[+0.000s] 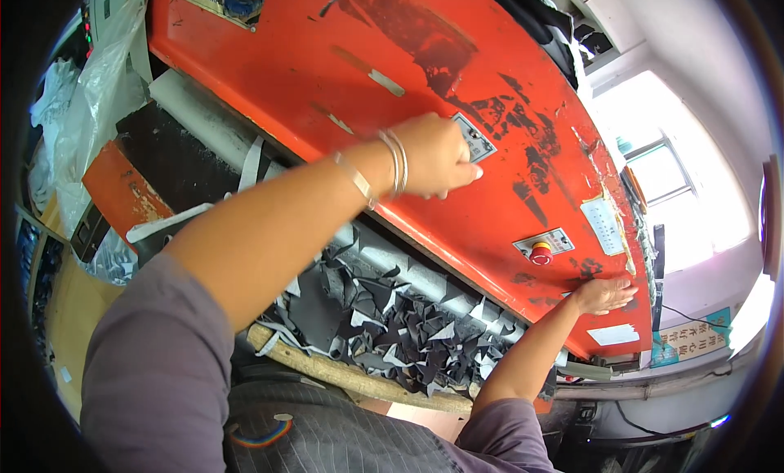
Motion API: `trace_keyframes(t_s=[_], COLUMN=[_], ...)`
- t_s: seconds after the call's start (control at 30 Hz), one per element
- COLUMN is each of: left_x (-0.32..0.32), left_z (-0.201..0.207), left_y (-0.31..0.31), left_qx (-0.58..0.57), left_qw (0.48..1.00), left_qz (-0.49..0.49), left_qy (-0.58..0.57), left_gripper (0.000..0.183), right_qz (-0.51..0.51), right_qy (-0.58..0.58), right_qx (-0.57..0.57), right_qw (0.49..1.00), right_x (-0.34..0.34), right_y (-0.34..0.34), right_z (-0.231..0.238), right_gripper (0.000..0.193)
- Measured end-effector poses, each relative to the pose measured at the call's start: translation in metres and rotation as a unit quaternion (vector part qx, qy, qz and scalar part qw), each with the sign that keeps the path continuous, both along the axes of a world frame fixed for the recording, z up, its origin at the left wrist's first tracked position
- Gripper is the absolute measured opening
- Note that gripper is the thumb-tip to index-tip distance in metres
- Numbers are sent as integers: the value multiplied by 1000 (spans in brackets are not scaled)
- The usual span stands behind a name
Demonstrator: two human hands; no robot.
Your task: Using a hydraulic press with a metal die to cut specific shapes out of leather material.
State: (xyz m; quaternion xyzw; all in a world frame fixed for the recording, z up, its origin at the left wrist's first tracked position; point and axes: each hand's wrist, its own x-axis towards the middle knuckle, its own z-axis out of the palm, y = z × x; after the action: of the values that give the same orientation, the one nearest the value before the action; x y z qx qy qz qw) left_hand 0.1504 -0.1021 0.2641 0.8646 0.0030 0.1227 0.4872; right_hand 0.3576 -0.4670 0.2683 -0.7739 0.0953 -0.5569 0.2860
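A big orange machine head [343,73] with worn, scratched paint fills the upper middle of the view. My left hand [437,156], with bracelets on the wrist, presses on its front face beside a small grey button plate [474,138]. My right hand [603,294] lies flat on the lower right part of the same orange face, below a red round push button [541,253]. Neither hand holds anything. Under the orange head lies a heap of grey and dark cut scraps [392,318] on a worn wooden board [343,373].
White labels [603,225] are stuck on the right end of the machine. A clear plastic bag [90,97] hangs at the upper left. A bright window [682,187] is at the right. Cables [653,428] run along the lower right.
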Motion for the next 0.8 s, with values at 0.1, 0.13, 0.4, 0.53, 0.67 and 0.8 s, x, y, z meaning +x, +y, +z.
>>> trace_keyframes(t_s=[0.1,0.13,0.4,0.53,0.67,0.8], left_x=[-26,-39,-217,-256,-268,-259], left_z=[-1,-20,-144,-178,-190,-183], left_y=[-17,-20,-84,-101,-98,-91], left_qx=[19,87,213,264,270,239], left_qw=[1000,994,953,958,955,963], left_qz=[5,45,-11,81,117,95], left_qy=[14,-43,217,75,40,81], left_gripper=[41,40,32,30,28,30], right_qz=[251,248,622,552,524,507], right_qy=[-112,-93,350,322,338,384], right_qx=[131,134,-368,-437,-423,-436], right_qw=[952,955,596,633,657,637], right_x=[-40,-68,-285,-363,-376,-371], right_y=[-15,1,14,48,60,66], right_z=[-8,-15,-144,-170,-172,-161], right_gripper=[63,60,57,50,44,43])
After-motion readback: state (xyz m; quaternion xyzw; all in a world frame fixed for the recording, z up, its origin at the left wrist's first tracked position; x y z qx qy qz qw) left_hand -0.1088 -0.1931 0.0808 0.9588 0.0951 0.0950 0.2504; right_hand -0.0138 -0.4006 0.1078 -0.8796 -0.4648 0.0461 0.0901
